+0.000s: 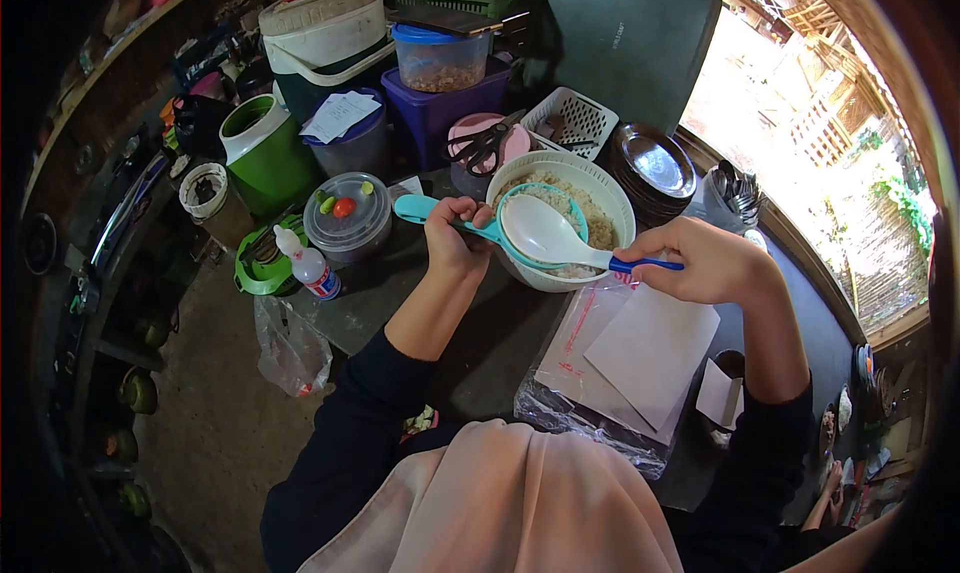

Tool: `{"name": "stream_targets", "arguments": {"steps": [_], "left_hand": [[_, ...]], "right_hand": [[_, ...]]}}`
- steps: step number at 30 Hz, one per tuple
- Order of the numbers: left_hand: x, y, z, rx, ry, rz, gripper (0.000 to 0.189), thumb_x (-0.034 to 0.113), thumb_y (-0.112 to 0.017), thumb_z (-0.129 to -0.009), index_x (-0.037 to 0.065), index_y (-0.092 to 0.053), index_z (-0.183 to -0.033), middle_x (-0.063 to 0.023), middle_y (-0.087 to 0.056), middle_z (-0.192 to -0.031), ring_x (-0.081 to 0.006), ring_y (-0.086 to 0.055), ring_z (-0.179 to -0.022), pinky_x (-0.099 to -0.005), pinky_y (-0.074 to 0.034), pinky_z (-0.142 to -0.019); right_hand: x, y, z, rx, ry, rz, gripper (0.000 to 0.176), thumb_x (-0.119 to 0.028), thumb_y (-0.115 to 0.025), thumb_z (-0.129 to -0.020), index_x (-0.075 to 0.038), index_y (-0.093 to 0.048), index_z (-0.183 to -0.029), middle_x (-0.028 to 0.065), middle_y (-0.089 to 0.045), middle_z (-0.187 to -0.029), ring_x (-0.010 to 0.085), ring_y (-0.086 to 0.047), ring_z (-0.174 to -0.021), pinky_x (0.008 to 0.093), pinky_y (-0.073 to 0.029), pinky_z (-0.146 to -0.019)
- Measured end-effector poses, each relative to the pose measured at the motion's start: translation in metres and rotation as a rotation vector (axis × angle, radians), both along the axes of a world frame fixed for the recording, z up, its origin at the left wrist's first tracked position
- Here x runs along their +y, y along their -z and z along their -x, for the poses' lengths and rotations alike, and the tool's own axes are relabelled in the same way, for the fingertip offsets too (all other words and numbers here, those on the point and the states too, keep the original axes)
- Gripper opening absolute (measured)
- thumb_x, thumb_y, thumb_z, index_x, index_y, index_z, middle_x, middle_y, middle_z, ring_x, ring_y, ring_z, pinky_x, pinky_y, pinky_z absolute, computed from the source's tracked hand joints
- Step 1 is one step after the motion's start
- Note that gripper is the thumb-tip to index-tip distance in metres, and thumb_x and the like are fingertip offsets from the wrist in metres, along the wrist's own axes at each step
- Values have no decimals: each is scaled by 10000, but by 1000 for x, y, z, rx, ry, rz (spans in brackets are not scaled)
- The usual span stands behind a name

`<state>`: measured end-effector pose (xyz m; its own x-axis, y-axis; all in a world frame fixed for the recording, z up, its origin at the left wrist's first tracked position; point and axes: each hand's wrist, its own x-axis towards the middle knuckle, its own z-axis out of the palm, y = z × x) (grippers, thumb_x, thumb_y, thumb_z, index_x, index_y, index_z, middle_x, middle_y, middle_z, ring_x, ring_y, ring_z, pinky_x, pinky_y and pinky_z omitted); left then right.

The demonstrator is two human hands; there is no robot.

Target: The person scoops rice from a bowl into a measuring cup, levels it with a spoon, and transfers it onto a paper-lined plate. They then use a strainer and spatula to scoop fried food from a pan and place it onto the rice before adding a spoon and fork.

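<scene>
My left hand is closed round the handle of a turquoise ladle, whose round bowl lies over the rice. In my right hand is the blue handle of a white serving spoon, its head above the ladle bowl and hiding part of it. Beneath both utensils stands a white round tub holding cooked rice. Whether the spoon touches the ladle cannot be made out.
Brown paper sheets in plastic lie in front of the tub. Behind it are a white basket and stacked dark plates. A lidded container and white bottle stand left. Another person's hand shows lower right.
</scene>
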<state>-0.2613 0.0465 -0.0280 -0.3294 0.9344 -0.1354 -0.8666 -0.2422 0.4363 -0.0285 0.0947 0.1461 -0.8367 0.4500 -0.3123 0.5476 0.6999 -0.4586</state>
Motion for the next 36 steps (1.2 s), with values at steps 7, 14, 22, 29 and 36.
{"name": "stream_targets", "arguments": {"steps": [7,14,22,29,36], "left_hand": [[1,0,-1,81,15,-34,162,220,-464,-723,179,-362,-604,40,-386,-573,-74,-338,-512,-209,-213,-438],[2,6,4,-31,91,-161,159,203,-461,-742,153,-381,-614,9,-429,-590,-92,-355,-515,-226,-234,-438],[-3,-5,-2,-2,144,-284,189,211,-461,-748,145,-362,-603,23,-354,-556,-83,-282,-460,-201,-222,-409],[-6,-5,-9,-1,219,-367,213,242,-455,-788,133,-377,-621,14,-381,-583,-74,-320,-468,-183,-266,-425],[-16,-3,-33,-100,419,-426,274,283,-477,-884,114,-413,-678,-35,-454,-694,-74,-381,-533,-189,-322,-468]], "right_hand": [[-14,10,-21,137,-1,-97,294,-99,-573,-835,-5,-576,-1113,115,-656,-922,151,-618,-760,269,-480,-706],[13,32,-67,489,436,150,303,-115,-589,-829,-25,-574,-1118,12,-583,-722,50,-466,-564,219,-401,-524],[34,99,-27,269,469,-1,349,-162,-589,-786,-35,-578,-1110,102,-624,-767,163,-581,-666,295,-453,-612],[3,113,-17,380,563,-161,327,-135,-601,-764,-36,-587,-1075,138,-587,-872,239,-579,-790,320,-454,-712],[-55,109,-40,782,722,-519,234,-5,-581,-757,-39,-595,-989,91,-514,-827,158,-531,-747,263,-442,-655]]}}
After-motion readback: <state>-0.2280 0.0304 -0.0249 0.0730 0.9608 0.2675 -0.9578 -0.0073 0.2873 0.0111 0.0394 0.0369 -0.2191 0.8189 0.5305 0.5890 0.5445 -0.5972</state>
